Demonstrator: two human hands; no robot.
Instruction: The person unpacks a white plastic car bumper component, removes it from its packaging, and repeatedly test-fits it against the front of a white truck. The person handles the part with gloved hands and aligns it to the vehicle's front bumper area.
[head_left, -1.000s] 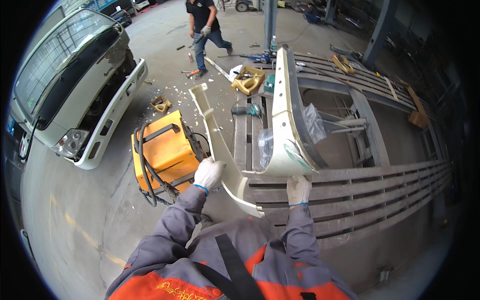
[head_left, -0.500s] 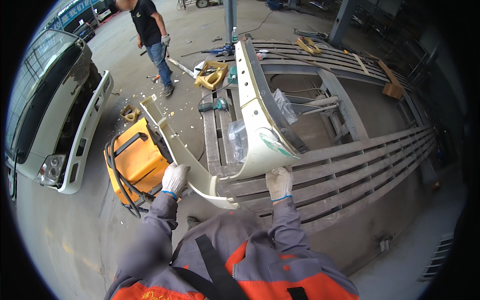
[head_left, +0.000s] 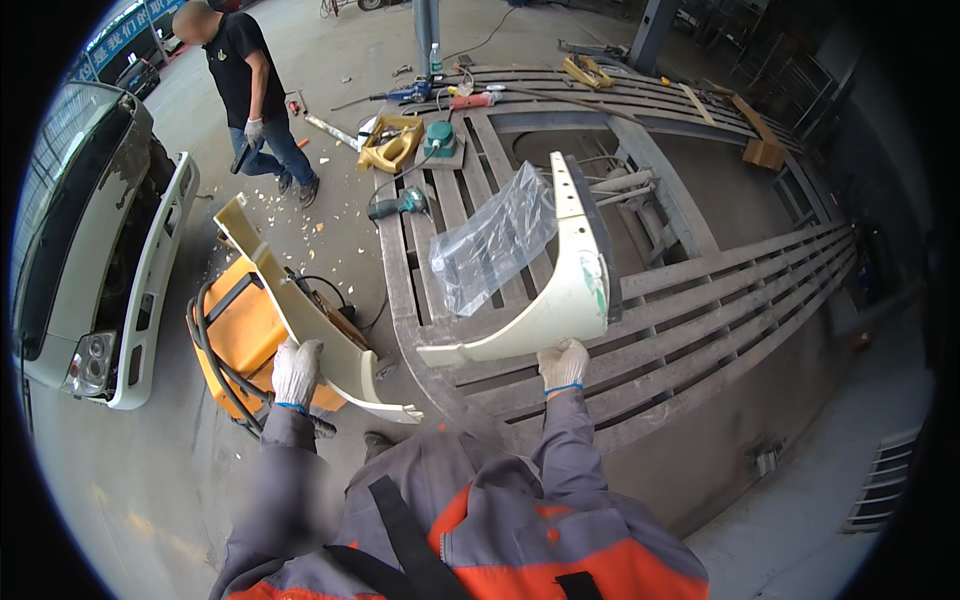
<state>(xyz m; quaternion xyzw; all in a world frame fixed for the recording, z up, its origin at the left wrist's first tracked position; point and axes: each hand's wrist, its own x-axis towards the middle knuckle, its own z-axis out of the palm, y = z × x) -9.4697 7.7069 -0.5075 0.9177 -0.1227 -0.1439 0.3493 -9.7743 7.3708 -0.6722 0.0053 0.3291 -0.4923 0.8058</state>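
In my left hand, which wears a white knit glove, I grip a long curved cream vehicle trim panel by its near side. Its far end slants up over the orange machine. My right hand, gloved the same way, is closed on the lower edge of a second cream trim panel. That one curves from a narrow tip at the left to an upright part with dark holes and a green patch. It is above the slatted metal frame. The fingertips of both hands are partly hidden.
Clear plastic film lies beside the right panel. A teal drill, a green sander and a yellow tray are on the slats. The orange machine stands left. A person in black stands beyond, near a white vehicle.
My left hand and its panel have moved left. The right panel's upright part has swung down and shows shorter, baring more plastic film. The other person has come nearer.
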